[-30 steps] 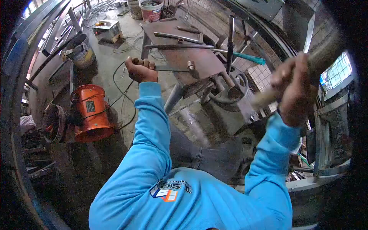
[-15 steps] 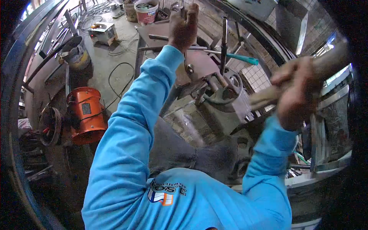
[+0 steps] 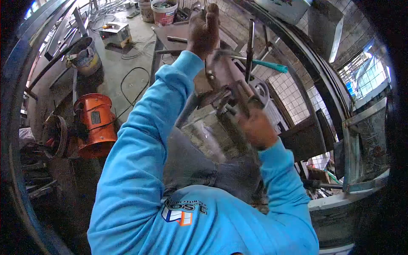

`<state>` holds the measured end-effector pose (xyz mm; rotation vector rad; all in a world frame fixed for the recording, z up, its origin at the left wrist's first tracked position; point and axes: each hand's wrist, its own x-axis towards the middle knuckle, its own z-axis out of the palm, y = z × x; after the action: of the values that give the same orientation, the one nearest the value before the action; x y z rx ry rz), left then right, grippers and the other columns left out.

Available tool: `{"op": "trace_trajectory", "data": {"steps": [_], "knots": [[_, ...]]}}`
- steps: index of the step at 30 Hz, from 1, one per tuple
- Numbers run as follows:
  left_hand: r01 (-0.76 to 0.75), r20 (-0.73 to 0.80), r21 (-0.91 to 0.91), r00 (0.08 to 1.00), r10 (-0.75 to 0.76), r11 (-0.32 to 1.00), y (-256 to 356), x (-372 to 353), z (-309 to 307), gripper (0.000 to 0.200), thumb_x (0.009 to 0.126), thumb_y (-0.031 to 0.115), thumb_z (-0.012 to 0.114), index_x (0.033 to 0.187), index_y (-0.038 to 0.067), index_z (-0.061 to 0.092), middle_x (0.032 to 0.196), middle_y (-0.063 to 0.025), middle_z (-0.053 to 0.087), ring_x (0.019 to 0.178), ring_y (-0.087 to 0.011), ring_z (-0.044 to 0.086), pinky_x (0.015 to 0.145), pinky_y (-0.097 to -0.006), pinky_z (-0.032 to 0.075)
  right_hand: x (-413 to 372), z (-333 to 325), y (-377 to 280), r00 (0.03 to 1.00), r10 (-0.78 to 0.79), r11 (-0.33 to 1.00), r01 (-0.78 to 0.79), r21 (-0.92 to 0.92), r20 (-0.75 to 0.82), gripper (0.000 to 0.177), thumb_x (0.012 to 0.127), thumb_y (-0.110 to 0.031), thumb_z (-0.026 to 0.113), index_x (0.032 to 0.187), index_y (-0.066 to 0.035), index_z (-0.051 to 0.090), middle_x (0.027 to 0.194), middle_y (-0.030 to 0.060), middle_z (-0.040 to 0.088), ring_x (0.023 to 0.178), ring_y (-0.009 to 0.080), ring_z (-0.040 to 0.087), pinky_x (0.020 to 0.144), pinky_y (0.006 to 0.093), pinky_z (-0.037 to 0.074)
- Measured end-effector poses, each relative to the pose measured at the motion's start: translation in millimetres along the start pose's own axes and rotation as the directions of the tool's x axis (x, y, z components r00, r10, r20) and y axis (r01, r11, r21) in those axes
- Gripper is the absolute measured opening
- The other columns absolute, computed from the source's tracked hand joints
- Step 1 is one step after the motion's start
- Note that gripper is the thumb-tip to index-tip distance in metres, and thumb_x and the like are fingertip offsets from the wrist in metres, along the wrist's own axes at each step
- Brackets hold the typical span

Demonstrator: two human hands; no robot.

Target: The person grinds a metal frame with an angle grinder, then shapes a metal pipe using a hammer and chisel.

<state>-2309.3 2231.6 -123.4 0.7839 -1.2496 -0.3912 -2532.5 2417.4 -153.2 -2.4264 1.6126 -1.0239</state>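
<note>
My right hand (image 3: 257, 127) is closed around a thick wooden club-like bar (image 3: 229, 74), smeared by motion. The bar slants up and left over the work table (image 3: 170, 30) towards my left hand (image 3: 203, 32). That hand is a closed fist at the table, with its thumb side up. What it grips is mostly hidden; a thin dark edge runs below it. Near it are a metal rod (image 3: 176, 39) and a teal-handled tool (image 3: 270, 65) lying across the table. An upright metal post (image 3: 249, 51) and a bolt (image 3: 211, 76) are close to the bar.
A round wheel-like part (image 3: 261, 91) sits under the table's right side. On the floor at left are an orange blower (image 3: 95, 125), a bucket (image 3: 87, 59) and a metal box (image 3: 115, 35) with cables. Metal frames (image 3: 297, 51) and wire mesh stand at right.
My right hand has swung the wooden bar down and left, from the upper right to over the table. My left hand stays in almost the same place.
</note>
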Motion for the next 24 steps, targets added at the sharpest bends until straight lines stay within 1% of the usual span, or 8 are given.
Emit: {"op": "trace_trajectory", "data": {"steps": [6, 7, 9, 11, 12, 15, 21, 24], "knots": [[-0.224, -0.252, 0.108, 0.936, 0.244, 0.969, -17, -3, -14, 0.041, 0.097, 0.038, 0.044, 0.099, 0.001, 0.061, 0.074, -0.0188, 0.056, 0.071, -0.0397, 0.054, 0.066, -0.0494, 0.042, -4, -18, 5, 0.830, 0.460, 0.821, -0.533, 0.205, 0.317, 0.046, 0.091, -0.043, 0.059, 0.104, 0.001, 0.056, 0.069, 0.0103, 0.057, 0.056, 0.0219, 0.059, 0.050, 0.0367, 0.048], [-0.431, -0.017, 0.746, 0.751, 0.661, 0.508, -36, -5, -35, 0.035, 0.096, 0.033, 0.046, 0.103, 0.002, 0.061, 0.082, -0.0190, 0.056, 0.081, -0.0396, 0.055, 0.070, -0.0489, 0.042, -8, -4, 26, 0.870, 0.403, 0.878, -0.455, 0.148, 0.282, 0.045, 0.091, -0.042, 0.060, 0.106, 0.000, 0.054, 0.069, 0.0096, 0.057, 0.054, 0.0198, 0.058, 0.048, 0.0348, 0.048], [-0.330, 0.017, 0.844, 0.805, 0.593, 0.424, -46, -22, -70, 0.024, 0.081, 0.010, 0.058, 0.104, 0.005, 0.059, 0.089, -0.0191, 0.062, 0.080, -0.0355, 0.060, 0.066, -0.0464, 0.049, -16, 9, 23, 0.758, 0.510, 0.793, -0.598, 0.119, 0.406, 0.041, 0.091, -0.039, 0.060, 0.107, -0.001, 0.052, 0.067, 0.0065, 0.055, 0.051, 0.0157, 0.056, 0.046, 0.0311, 0.048], [0.232, -0.368, -0.142, 0.890, -0.269, 0.962, -57, -44, -89, 0.018, 0.088, 0.025, 0.055, 0.095, 0.009, 0.051, 0.080, -0.0079, 0.050, 0.073, -0.0236, 0.055, 0.053, -0.0395, 0.044, -27, 17, 20, 0.692, 0.545, 0.703, -0.685, 0.193, 0.473, 0.040, 0.091, -0.036, 0.060, 0.108, -0.002, 0.052, 0.066, 0.0060, 0.053, 0.051, 0.0146, 0.056, 0.047, 0.0305, 0.050], [0.300, -0.444, -0.594, 0.652, -0.615, 0.746, -62, -55, -99, 0.022, 0.091, 0.032, 0.053, 0.090, 0.011, 0.047, 0.075, -0.0024, 0.044, 0.069, -0.0177, 0.052, 0.046, -0.0360, 0.042, -28, 13, 17, 0.673, 0.531, 0.661, -0.709, 0.246, 0.515, 0.040, 0.091, -0.036, 0.060, 0.109, -0.001, 0.052, 0.066, 0.0068, 0.054, 0.052, 0.0149, 0.056, 0.047, 0.0309, 0.050], [0.220, -0.583, -0.754, 0.207, -0.785, 0.618, -39, -75, -97, 0.024, 0.089, 0.030, 0.048, 0.075, 0.011, 0.046, 0.062, 0.0007, 0.034, 0.048, -0.0162, 0.035, 0.039, -0.0324, 0.028, -33, -5, 5, 0.625, 0.478, 0.561, -0.758, 0.333, 0.617, 0.039, 0.092, -0.034, 0.060, 0.111, 0.000, 0.053, 0.067, 0.0077, 0.055, 0.053, 0.0154, 0.057, 0.048, 0.0314, 0.051], [0.150, -0.578, -0.740, 0.355, -0.734, 0.655, -38, -86, -97, 0.028, 0.087, 0.033, 0.049, 0.071, 0.014, 0.036, 0.058, 0.0012, 0.029, 0.044, -0.0135, 0.030, 0.039, -0.0312, 0.026, -17, -109, -33, 0.969, 0.229, 0.808, -0.245, 0.536, 0.097, 0.042, 0.094, -0.042, 0.054, 0.110, -0.002, 0.056, 0.069, 0.0037, 0.056, 0.052, 0.0125, 0.054, 0.045, 0.0275, 0.044], [0.127, -0.533, -0.772, 0.405, -0.743, 0.623, -39, -90, -99, 0.029, 0.088, 0.033, 0.048, 0.069, 0.016, 0.034, 0.057, 0.0022, 0.025, 0.044, -0.0130, 0.027, 0.039, -0.0312, 0.024, 26, -146, -61, 0.910, 0.156, 0.705, 0.170, 0.689, -0.385, 0.043, 0.097, -0.046, 0.042, 0.095, -0.005, 0.054, 0.067, 0.0052, 0.051, 0.052, 0.0147, 0.049, 0.050, 0.0302, 0.043]]}}
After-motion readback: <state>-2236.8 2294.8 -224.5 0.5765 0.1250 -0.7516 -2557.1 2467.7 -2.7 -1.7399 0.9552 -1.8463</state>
